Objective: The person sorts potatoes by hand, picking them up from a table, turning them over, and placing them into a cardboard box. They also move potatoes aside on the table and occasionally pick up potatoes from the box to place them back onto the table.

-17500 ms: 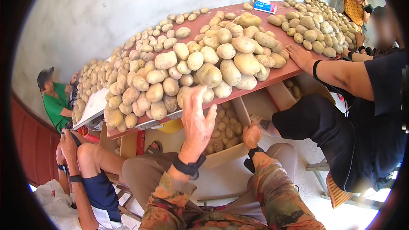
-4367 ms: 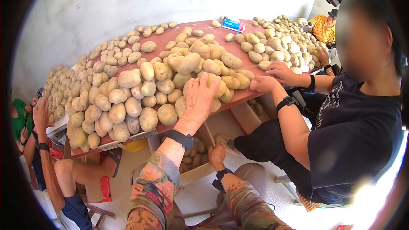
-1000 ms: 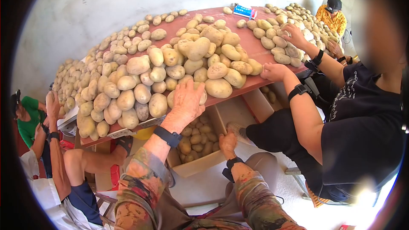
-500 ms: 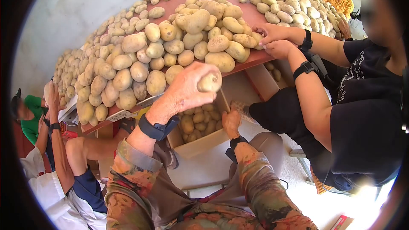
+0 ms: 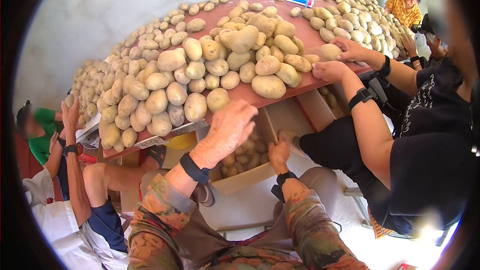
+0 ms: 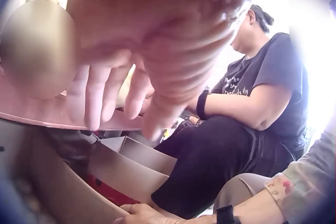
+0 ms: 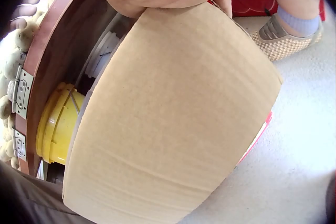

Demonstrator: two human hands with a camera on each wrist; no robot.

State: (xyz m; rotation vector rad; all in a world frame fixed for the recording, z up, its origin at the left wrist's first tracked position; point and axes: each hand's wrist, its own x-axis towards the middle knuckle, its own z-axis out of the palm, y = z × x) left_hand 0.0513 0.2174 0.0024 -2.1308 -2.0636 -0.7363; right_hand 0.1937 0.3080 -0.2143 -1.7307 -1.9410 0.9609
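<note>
My left hand (image 5: 227, 132) is over the cardboard box (image 5: 242, 179), just off the table's front edge. In the left wrist view its fingers (image 6: 93, 95) hang down loosely with nothing between them. A potato (image 5: 217, 99) at the edge of the heap is nearest to it. Several potatoes (image 5: 243, 159) lie inside the box, partly hidden behind the left hand. My right hand (image 5: 278, 156) grips the top edge of the box at its right side. The right wrist view has the hand at the top of the cardboard wall (image 7: 173, 108).
Potatoes are heaped along the red table (image 5: 320, 45). To the right a person in a dark shirt (image 5: 425, 105) handles potatoes; another person's bent leg (image 5: 107, 177) is at left. A second box (image 5: 285, 117) stands beside mine, and a yellow bucket (image 7: 58, 124) is under the table.
My left hand took a potato from the heap's front edge, lifted it over the box, and now holds nothing. My right hand has stayed on the box. The neighbouring person's hands moved among potatoes.
</note>
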